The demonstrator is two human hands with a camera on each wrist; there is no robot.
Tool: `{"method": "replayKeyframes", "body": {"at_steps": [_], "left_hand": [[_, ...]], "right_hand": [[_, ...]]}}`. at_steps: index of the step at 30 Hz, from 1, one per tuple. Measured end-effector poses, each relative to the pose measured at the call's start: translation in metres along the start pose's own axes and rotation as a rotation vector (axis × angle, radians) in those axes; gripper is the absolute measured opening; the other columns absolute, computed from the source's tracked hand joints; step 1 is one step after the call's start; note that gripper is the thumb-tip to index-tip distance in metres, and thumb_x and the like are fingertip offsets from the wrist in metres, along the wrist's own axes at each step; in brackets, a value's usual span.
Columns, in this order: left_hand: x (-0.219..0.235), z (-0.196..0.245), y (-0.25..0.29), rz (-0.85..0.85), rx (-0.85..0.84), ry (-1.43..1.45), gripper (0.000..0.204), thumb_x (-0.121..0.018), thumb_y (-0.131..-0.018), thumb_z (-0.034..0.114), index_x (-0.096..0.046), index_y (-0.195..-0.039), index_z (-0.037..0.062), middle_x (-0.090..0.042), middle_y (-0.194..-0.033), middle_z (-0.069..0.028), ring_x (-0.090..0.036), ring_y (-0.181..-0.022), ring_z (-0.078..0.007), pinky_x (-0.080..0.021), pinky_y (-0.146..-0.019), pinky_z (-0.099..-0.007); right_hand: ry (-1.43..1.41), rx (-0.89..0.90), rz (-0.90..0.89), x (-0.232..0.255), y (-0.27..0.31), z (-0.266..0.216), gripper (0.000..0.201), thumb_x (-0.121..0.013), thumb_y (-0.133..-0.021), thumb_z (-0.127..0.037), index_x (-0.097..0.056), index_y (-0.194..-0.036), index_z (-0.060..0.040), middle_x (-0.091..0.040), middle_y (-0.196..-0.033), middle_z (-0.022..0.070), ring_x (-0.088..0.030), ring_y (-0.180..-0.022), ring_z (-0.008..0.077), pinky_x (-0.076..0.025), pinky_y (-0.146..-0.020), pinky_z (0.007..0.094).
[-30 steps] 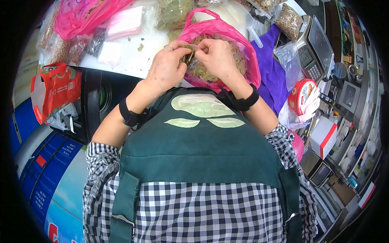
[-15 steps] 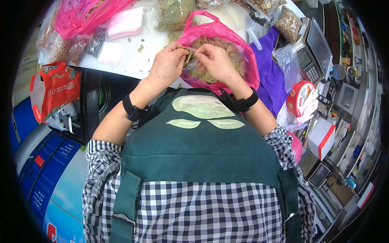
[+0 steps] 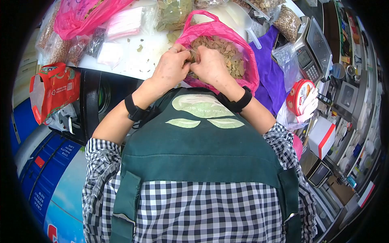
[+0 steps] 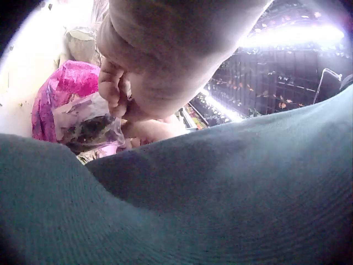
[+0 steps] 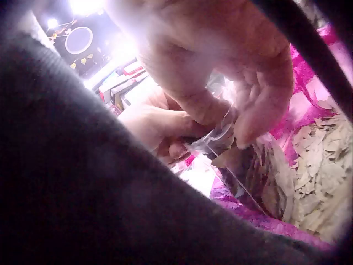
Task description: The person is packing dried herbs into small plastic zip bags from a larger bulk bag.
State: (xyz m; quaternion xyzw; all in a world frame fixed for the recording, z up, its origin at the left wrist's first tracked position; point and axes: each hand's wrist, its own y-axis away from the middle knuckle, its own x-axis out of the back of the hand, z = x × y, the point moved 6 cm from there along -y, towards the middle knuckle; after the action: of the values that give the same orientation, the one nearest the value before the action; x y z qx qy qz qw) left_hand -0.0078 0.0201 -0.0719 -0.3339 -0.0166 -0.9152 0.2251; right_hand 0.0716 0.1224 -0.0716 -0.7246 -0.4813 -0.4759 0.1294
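Observation:
A small clear plastic bag with dried leaves inside (image 5: 242, 171) hangs from both hands in the right wrist view, its top edge pinched. In the head view my left hand (image 3: 171, 67) and right hand (image 3: 212, 67) meet at the near left rim of a pink plastic bag (image 3: 248, 50) full of loose dried leaves (image 3: 229, 54). The left wrist view shows the clear bag (image 4: 88, 124) beneath the curled fingers of the left hand (image 4: 160, 61). Thumb and fingers of the right hand (image 5: 220, 66) pinch the clear film.
White table (image 3: 135, 60) with leaf scraps, stacked clear bags (image 3: 125, 22) and another pink bag (image 3: 81, 18) at left. A leaf-filled bag (image 3: 174, 14) and a white scoop (image 3: 254, 38) lie behind. Right: purple cloth (image 3: 269, 73), scale (image 3: 308, 60), red tin (image 3: 300, 97).
Both hands have drawn closer together and the right fingers have curled in at the top of the small clear bag, which is now mostly hidden behind them in the head view.

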Motion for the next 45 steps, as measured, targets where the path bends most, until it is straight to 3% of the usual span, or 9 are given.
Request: {"method": "replayKeyframes", "body": {"at_steps": [5, 11, 17, 24, 26, 29, 33, 37, 45], "left_hand": [[-0.009, -0.003, -0.003, -0.048, -0.017, -0.074, 0.013, -0.064, -0.076, 0.000, -0.069, -0.088, -0.0011, -0.060, -0.096, -0.0207, -0.063, -0.085, -0.0383, -0.053, -0.079, -0.0438], [-0.004, 0.005, -0.007, -0.071, 0.036, -0.034, 0.010, -0.062, -0.077, 0.002, -0.068, -0.085, 0.0003, -0.059, -0.095, -0.0212, -0.061, -0.091, -0.0390, -0.051, -0.080, -0.0466], [0.009, 0.007, -0.008, 0.010, 0.005, 0.084, 0.024, -0.061, -0.077, -0.001, -0.055, -0.100, 0.0014, -0.058, -0.086, -0.0175, -0.060, -0.082, -0.0337, -0.047, -0.069, -0.0429], [0.007, -0.019, -0.008, -0.019, 0.251, 0.033, 0.020, -0.063, -0.077, 0.001, -0.053, -0.094, 0.0041, -0.057, -0.062, -0.0122, -0.061, -0.059, -0.0289, -0.046, -0.058, -0.0403], [0.006, -0.027, -0.010, -0.013, 0.304, -0.011, 0.019, -0.065, -0.077, 0.002, -0.053, -0.091, 0.0042, -0.057, -0.059, -0.0115, -0.061, -0.058, -0.0284, -0.046, -0.057, -0.0397], [0.005, -0.034, -0.016, 0.008, 0.358, 0.007, 0.016, -0.066, -0.078, 0.003, -0.054, -0.087, 0.0027, -0.060, -0.062, -0.0106, -0.063, -0.056, -0.0228, -0.048, -0.054, -0.0359], [0.001, -0.029, -0.019, -0.050, 0.511, 0.268, 0.014, -0.064, -0.084, 0.006, -0.050, -0.082, 0.0026, -0.060, -0.063, -0.0070, -0.063, -0.049, -0.0160, -0.051, -0.044, -0.0307], [-0.003, -0.033, -0.014, -0.027, 0.675, 0.612, 0.018, -0.061, -0.087, 0.005, -0.046, -0.078, 0.0038, -0.059, -0.065, -0.0054, -0.063, -0.049, -0.0155, -0.052, -0.041, -0.0289], [0.008, -0.027, -0.011, -0.027, 0.664, 0.446, 0.017, -0.059, -0.087, 0.003, -0.044, -0.079, 0.0045, -0.056, -0.063, -0.0051, -0.059, -0.045, -0.0141, -0.050, -0.039, -0.0288]], "right_hand": [[-0.289, 0.032, 0.057, -0.004, 0.000, 0.011, 0.022, -0.068, -0.073, -0.019, -0.060, -0.076, 0.0007, -0.064, -0.070, 0.0215, -0.065, -0.071, 0.0392, -0.052, -0.067, 0.0467], [-0.086, 0.083, 0.134, 0.005, -0.002, 0.009, 0.021, -0.067, -0.074, -0.019, -0.062, -0.079, 0.0009, -0.064, -0.070, 0.0213, -0.065, -0.070, 0.0391, -0.052, -0.067, 0.0467], [-0.059, 0.194, 0.143, 0.008, 0.009, -0.006, 0.015, -0.066, -0.073, -0.012, -0.062, -0.079, 0.0011, -0.064, -0.069, 0.0195, -0.067, -0.070, 0.0362, -0.053, -0.067, 0.0443], [-0.306, 0.134, 0.112, 0.025, 0.006, 0.005, 0.020, -0.066, -0.071, -0.005, -0.064, -0.091, -0.0018, -0.065, -0.083, 0.0151, -0.065, -0.071, 0.0277, -0.053, -0.066, 0.0360], [-0.219, 0.445, 0.257, 0.042, 0.016, -0.014, 0.020, -0.066, -0.071, -0.004, -0.062, -0.090, -0.0035, -0.058, -0.095, 0.0152, -0.059, -0.091, 0.0346, -0.049, -0.079, 0.0422], [-0.033, 0.679, 0.131, 0.036, 0.023, -0.031, 0.023, -0.069, -0.072, -0.005, -0.063, -0.094, -0.0045, -0.053, -0.102, 0.0133, -0.054, -0.100, 0.0337, -0.047, -0.083, 0.0421], [0.245, 0.565, 0.247, 0.035, 0.026, -0.028, 0.024, -0.073, -0.073, -0.009, -0.063, -0.095, -0.0056, -0.054, -0.101, 0.0126, -0.054, -0.101, 0.0338, -0.048, -0.081, 0.0426], [0.118, 0.557, 0.071, 0.032, 0.026, -0.019, 0.020, -0.073, -0.075, -0.009, -0.060, -0.090, -0.0052, -0.054, -0.101, 0.0121, -0.055, -0.096, 0.0330, -0.048, -0.080, 0.0427], [-0.111, 0.549, 0.091, 0.043, 0.024, -0.002, 0.019, -0.071, -0.076, -0.007, -0.056, -0.086, -0.0055, -0.056, -0.096, 0.0104, -0.060, -0.090, 0.0319, -0.049, -0.076, 0.0426]]}}
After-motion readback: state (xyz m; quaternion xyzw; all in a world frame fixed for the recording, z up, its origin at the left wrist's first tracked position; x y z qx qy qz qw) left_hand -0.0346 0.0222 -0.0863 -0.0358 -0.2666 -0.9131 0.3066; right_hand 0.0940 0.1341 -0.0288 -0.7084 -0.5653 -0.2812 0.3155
